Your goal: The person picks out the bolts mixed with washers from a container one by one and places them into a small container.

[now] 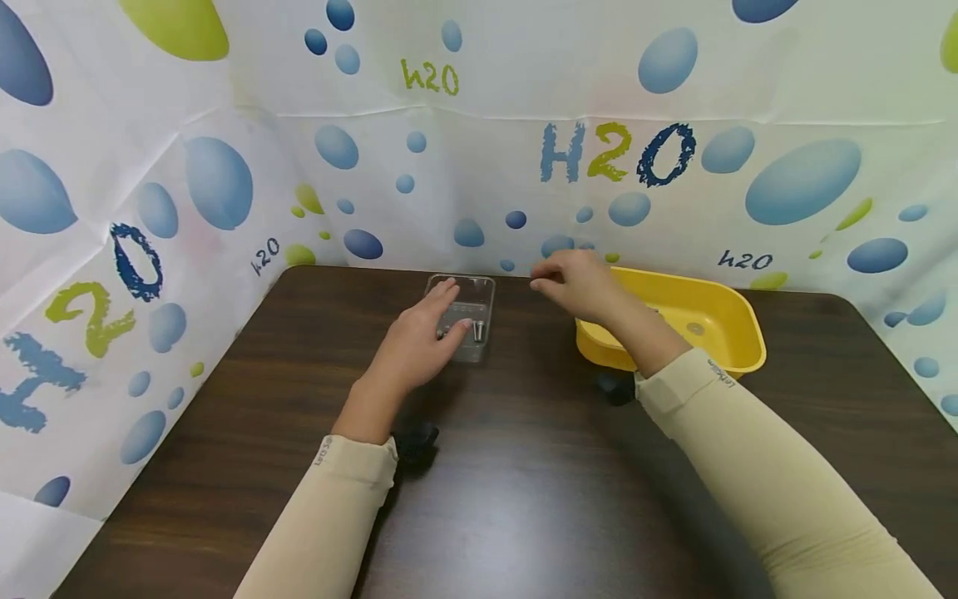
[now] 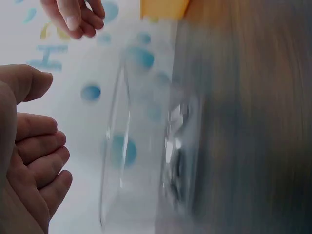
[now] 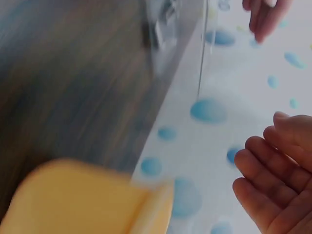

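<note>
A clear plastic container stands near the table's back edge, holding shiny metal pieces whose kind is blurred in the left wrist view. Over its left side hovers my left hand, fingers extended and thumb apart, gripping nothing. To the right sits a yellow plastic basin, with a small round disc on its floor. My right hand is raised above the basin's left end, its fingers loosely bent. In the right wrist view, the palm and fingers hold nothing.
The dark wooden table meets a white sheet printed with drops along the back and left. Both wrists wear a small black device, one under the left wrist.
</note>
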`<state>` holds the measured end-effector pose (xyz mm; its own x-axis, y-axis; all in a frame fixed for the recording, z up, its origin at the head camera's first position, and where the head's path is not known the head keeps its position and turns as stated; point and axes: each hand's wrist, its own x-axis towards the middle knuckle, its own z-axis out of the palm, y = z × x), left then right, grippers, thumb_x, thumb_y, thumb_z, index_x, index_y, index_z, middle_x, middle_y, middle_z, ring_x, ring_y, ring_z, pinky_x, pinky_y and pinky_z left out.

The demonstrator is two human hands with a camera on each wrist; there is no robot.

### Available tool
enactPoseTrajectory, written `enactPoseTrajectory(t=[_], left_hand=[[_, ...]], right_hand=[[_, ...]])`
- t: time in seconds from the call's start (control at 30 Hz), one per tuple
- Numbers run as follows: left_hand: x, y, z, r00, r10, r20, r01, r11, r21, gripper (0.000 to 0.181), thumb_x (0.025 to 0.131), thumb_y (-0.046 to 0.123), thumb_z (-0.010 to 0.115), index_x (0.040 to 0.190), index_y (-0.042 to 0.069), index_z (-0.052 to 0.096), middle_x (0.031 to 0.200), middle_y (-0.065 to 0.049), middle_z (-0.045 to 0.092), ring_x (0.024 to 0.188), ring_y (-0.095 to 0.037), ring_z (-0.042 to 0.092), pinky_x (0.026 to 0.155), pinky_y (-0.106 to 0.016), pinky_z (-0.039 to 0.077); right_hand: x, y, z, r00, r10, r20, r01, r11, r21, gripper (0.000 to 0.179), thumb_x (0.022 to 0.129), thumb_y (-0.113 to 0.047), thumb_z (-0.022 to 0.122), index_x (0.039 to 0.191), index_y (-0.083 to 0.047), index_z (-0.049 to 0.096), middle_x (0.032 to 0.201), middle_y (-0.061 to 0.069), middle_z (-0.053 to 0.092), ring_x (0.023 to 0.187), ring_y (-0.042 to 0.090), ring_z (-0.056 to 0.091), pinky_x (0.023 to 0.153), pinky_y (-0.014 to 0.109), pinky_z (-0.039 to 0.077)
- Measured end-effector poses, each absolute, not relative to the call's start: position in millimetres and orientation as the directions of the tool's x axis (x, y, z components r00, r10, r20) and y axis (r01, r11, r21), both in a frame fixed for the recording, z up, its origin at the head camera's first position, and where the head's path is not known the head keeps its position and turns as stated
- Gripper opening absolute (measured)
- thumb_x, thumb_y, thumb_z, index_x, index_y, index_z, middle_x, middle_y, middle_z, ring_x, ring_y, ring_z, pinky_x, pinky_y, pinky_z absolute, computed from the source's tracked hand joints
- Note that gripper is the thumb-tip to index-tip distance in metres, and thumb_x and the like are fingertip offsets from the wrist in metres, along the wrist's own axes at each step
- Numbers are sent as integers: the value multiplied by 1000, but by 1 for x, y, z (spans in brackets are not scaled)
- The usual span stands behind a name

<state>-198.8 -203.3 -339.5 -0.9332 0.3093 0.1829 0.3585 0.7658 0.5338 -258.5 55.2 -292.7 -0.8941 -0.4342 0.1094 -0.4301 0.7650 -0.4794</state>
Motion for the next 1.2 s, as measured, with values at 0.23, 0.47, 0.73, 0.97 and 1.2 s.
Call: enactPoseTrajectory(t=[0.23, 0.47, 0.73, 0.97, 1.2], left_hand=[[-195, -150, -337, -885, 431, 174, 459, 750, 476, 61, 102, 41, 50, 152, 9, 38, 161, -4, 31, 148, -20, 29, 119, -45, 29], [-200, -93, -345, -871, 480, 106, 470, 749, 467, 61, 103, 44, 47, 152, 10, 38, 162, -1, 29, 150, -16, 25, 119, -42, 29], [-204, -48, -360, -885, 461, 58, 432, 770, 470, 68, 103, 46, 45, 156, 8, 28, 164, -6, 22, 151, -18, 19, 120, -40, 27], [-205, -37, -367, -898, 435, 59, 413, 792, 450, 66, 103, 45, 46, 155, 8, 30, 163, -7, 23, 150, -18, 22, 119, -39, 29], [-206, -36, -367, -897, 434, 79, 421, 787, 452, 65, 103, 44, 47, 154, 6, 32, 162, -7, 25, 150, -19, 25, 118, -39, 30]], right_hand=[[-262, 113, -299, -941, -338, 25, -302, 804, -513, 32, 100, -22, 59, 124, -3, 68, 116, 16, 68, 103, 31, 62, 92, 47, 53], [-264, 148, -319, -968, -230, -102, -152, 860, -488, 44, 99, -30, 58, 133, -2, 61, 131, 20, 61, 119, 37, 56, 104, 54, 45], [-269, 170, -343, -964, -165, -210, -64, 906, -419, 53, 98, -35, 58, 138, 0, 55, 139, 22, 55, 129, 42, 48, 112, 59, 32], [-269, 175, -358, -964, -182, -193, -81, 894, -440, 48, 98, -31, 59, 134, 1, 58, 126, 23, 62, 110, 39, 58, 104, 56, 43], [-273, 173, -365, -950, -275, -150, -207, 910, -359, 43, 98, -20, 58, 133, 4, 57, 129, 28, 57, 110, 40, 57, 103, 55, 44]])
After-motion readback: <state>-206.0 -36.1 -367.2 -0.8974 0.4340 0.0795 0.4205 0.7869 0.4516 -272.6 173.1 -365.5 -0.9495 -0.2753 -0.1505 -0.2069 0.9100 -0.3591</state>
